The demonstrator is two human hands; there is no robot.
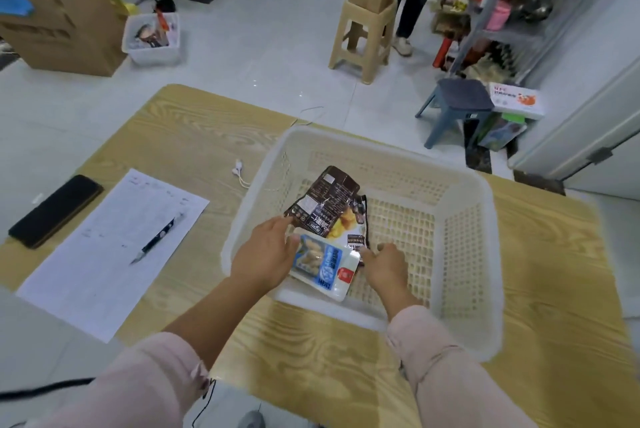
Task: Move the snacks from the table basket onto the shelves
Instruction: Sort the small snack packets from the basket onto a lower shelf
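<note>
Shelves (502, 22) stand at 1 o'clock, across the floor, already crowded. Worktop (194, 136) fills the lower view. White lattice basket (381, 145) sits on its 3 o'clock half.

Only two snacks show in the basket, both in its 8 o'clock corner. Dark packet (329, 202) lies flat on the basket floor. Blue-and-white packet (323, 266) overlaps its near end and leans on the near wall.

Left hand (266, 254) — grip closed round the blue-and-white packet's 9 o'clock edge. Right hand (384, 266) — grip narrow, pinching the dark packet's 5 o'clock corner.

Step in hand, as I judge it: lifting both packets out together. Raise each straight up past the rim so no corner snags the lattice. Hold by the sealed edges rather than squeezing the contents, then turn toward 1 o'clock.
</note>
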